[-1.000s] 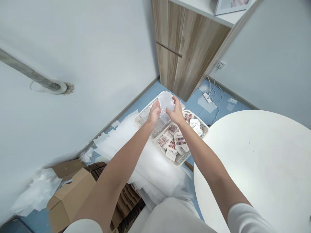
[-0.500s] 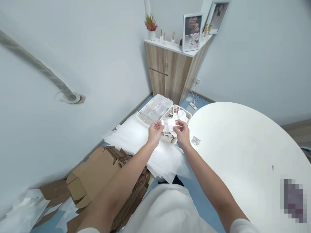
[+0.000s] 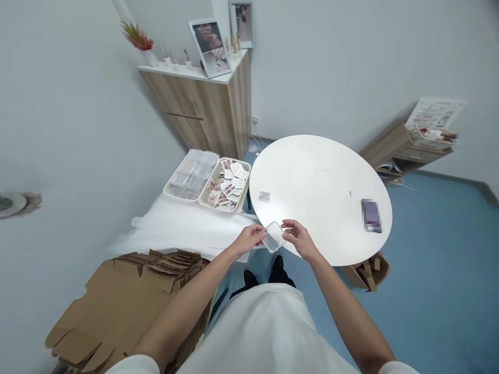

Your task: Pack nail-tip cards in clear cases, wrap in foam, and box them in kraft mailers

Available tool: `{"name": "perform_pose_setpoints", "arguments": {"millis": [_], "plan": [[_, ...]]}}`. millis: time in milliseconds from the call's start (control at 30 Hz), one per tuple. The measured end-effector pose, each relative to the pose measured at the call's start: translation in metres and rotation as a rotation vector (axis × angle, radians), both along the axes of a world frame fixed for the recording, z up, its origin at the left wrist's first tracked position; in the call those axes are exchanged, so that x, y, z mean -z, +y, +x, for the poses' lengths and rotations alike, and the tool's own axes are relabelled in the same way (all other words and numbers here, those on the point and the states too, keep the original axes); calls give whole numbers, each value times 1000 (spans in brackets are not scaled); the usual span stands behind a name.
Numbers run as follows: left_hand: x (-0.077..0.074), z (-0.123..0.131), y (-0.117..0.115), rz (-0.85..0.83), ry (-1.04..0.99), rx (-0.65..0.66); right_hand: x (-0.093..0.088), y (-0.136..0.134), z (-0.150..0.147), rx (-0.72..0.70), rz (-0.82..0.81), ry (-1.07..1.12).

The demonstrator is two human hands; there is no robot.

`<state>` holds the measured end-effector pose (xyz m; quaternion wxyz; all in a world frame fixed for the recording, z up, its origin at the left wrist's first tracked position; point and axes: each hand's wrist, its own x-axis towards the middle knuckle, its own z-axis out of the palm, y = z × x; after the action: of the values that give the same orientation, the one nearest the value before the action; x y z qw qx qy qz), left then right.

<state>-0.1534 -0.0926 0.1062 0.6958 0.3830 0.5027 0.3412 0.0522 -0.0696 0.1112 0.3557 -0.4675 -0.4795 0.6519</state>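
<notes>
Carried clear plastic box [image 3: 274, 237] from above card basket [image 3: 216, 207] to near-left edge of round table [image 3: 312, 171], both hands along with it

Pinching box's left edge in left hand [image 3: 247, 240], with thumb and fingertips nearly together, almost no gap
Touching box's right edge with right hand [image 3: 300, 241], thumb at the edge, index and other fingers bent, a bit spread, set apart from the thumb; cannot tell if gripping or just steadying
Holding box tilted, in front of shirt, with shoes [image 3: 264, 270] below
On table: small clear patterned pieces [image 3: 264, 197] beyond the hands; pixelated purple item [image 3: 371, 215] well to the right
Left of table: card basket full of printed cards [image 3: 230, 187], touching or just beside basket of clear boxes [image 3: 191, 174]
Nearer: white sheets [image 3: 171, 223], then flattened cardboard [image 3: 117, 301] at lower left
</notes>
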Motion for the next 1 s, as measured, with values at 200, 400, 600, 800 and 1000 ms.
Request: {"name": "perform_pose_setpoints", "arguments": {"millis": [200, 400, 600, 800, 1000], "plan": [[6, 63, 7, -42, -40, 75, 10, -14, 55, 292, -26, -65], [14, 127, 25, -47, -18, 4, 18, -19, 107, 338, -202, 76], [18, 186, 34, -55, 32, -54, 19, 14, 148, 313, -143, 33], [19, 208, 40, 13, 42, -42, 13, 54, 176, 180, -94, -35], [5, 189, 64, 313, 363, 218, 15, 73, 185, 93, 4, -203]]}}
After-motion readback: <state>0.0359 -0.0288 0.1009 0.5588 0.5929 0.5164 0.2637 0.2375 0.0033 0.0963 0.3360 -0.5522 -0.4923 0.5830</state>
